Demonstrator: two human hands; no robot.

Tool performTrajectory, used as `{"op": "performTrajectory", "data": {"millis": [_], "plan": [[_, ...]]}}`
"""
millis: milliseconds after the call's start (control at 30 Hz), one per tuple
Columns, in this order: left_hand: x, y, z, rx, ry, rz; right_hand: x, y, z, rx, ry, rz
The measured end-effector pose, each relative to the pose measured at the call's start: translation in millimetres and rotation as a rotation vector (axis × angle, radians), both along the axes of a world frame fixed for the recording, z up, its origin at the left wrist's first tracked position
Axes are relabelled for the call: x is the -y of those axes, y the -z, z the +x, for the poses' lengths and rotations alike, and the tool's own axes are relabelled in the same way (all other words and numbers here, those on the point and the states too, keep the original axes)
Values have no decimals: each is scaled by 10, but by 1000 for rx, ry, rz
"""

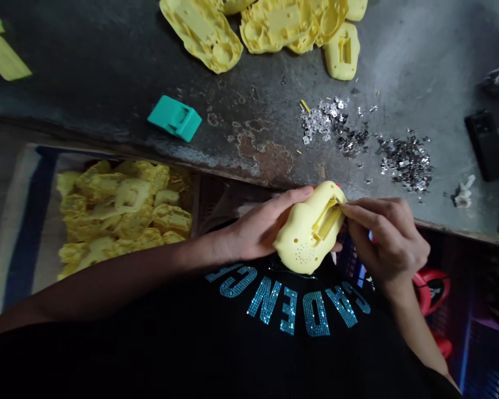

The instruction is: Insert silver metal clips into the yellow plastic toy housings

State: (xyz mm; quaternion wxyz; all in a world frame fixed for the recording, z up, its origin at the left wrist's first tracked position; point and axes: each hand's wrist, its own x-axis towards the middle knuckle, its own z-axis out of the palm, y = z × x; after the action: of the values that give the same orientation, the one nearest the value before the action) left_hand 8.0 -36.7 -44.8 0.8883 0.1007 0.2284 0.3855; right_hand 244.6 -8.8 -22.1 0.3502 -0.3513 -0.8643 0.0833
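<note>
Yellow shell steadied in one hand, worked by the other

The left hand (255, 228) is curled around the yellow shell (289, 241), thumb along its edge, apparently to keep its slot (326, 223) turned toward the right hand (388, 238). That hand's thumb and forefinger are pinched nearly closed at the slot's upper end; whether they grip anything cannot be told. Small metal pieces (405, 163) lie heaped on the workbench (120, 105) just beyond, seemingly for easy reach

Left hand (258, 227) — partly hidden behind yellow casing (301, 244); shells (202, 33) — cut off at top.
</note>
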Motion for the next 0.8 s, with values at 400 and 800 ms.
{"op": "performTrajectory", "data": {"millis": [400,800], "plan": [[215,-157,-155,-557,-54,373,-297,-161,-39,-109,-100,-574],[219,-163,-280,-894,-7,723,-133,118,-46,-273,-12,-393]]}}
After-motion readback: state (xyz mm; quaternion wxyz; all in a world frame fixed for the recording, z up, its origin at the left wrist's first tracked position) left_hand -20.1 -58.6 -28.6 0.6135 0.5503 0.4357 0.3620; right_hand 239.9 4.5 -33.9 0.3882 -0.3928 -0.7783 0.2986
